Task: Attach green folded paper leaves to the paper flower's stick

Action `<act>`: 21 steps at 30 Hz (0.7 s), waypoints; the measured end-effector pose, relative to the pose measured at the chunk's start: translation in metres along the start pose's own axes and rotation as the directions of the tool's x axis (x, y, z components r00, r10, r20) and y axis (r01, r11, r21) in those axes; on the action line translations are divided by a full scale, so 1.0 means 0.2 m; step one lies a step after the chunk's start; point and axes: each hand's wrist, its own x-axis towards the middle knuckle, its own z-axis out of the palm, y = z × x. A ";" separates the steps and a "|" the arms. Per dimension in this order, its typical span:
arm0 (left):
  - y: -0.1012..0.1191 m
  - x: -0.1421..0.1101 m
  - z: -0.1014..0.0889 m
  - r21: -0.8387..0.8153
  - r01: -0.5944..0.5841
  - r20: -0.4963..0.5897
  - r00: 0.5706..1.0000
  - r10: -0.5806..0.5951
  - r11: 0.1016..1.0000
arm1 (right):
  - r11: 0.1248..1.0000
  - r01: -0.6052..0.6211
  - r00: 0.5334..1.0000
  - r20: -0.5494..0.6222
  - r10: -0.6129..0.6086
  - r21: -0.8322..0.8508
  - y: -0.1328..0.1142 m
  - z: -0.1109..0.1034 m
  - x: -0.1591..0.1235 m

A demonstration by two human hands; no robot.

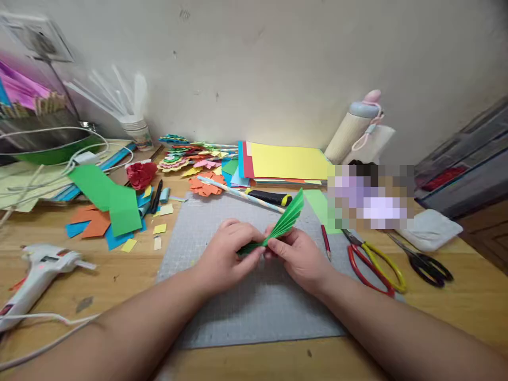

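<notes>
A green sheet of paper folded into narrow accordion pleats (286, 219) fans out up and to the right above a grey cutting mat (246, 312). My left hand (226, 254) is closed and pinches the pleats' near end from the left. My right hand (297, 254) is closed on the same bundle from the right, fingertips meeting the left hand's. Both hands hover just over the middle of the mat.
A white glue gun (37, 272) with its cord lies at the left. Red-and-yellow scissors (375, 262) and black scissors (424, 262) lie right of the mat. Coloured paper sheets (288, 161), paper flowers (206, 185), scraps (107, 203), a pencil (326, 242) and a cutter (273, 198) crowd the back.
</notes>
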 end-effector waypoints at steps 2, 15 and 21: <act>0.00 0.00 0.01 0.030 0.021 -0.009 1.000 -0.021 0.999 | 1.000 0.004 1.000 -0.019 -0.004 -0.006 0.00 0.00 0.00; -0.01 0.00 0.02 0.093 0.016 0.047 0.999 -0.020 0.996 | 1.000 -0.009 0.999 -0.045 0.011 0.029 -0.01 0.01 0.00; -0.01 0.00 0.02 0.113 -0.017 0.040 0.999 0.012 0.993 | 0.998 -0.027 0.999 -0.045 0.030 0.061 -0.02 0.01 0.00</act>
